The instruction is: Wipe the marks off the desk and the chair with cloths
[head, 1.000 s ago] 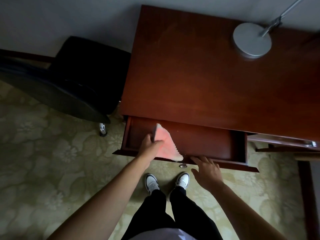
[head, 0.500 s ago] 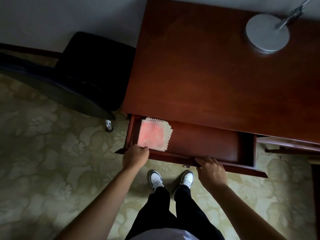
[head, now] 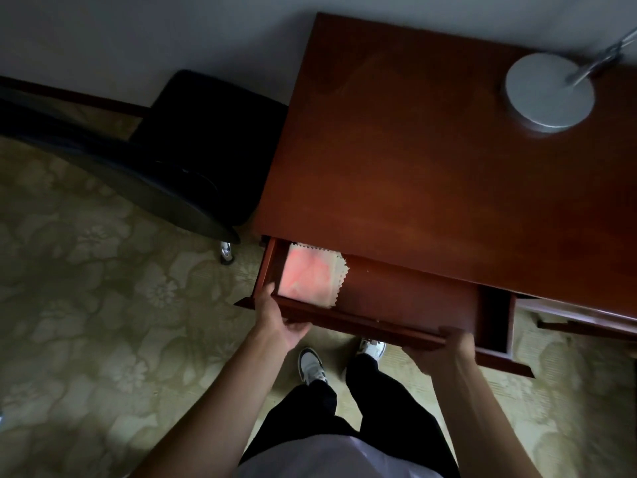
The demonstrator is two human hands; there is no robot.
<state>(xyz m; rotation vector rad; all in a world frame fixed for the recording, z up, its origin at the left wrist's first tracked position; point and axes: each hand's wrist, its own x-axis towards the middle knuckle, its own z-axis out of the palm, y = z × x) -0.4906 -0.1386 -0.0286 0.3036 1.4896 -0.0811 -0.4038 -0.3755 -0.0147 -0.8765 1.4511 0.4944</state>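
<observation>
The left hand [head: 281,324] is at the left end of the drawer [head: 406,301], against its front edge. Its fingers are loose and spread a little, and its thumb lies up along the drawer's left corner. It holds nothing. The right hand [head: 444,343] is at the front edge of the drawer too, further toward the right end. Its fingers go over the top of the edge, so it grips the drawer front.

The drawer is pulled out from under the surface [head: 431,167]. In the drawer's left end lies a pink cloth [head: 308,277] with zigzag edges. It lies flat on the drawer bottom, close to the left hand but not touching it. A pale cloth [head: 339,270] peeks out from under the pink one on its right side. The rest of the drawer bottom is bare dark wood.

On the surface, far from the drawer at the back right, stands a round gray lamp base [head: 549,91]. Left of the drawer is a black chair [head: 193,157], and one shiny wheel [head: 225,251] of it shows near the drawer's left corner. Under the drawer is a flowery carpet [head: 103,288], and the person's two white shoes [head: 312,365] stand on it.
</observation>
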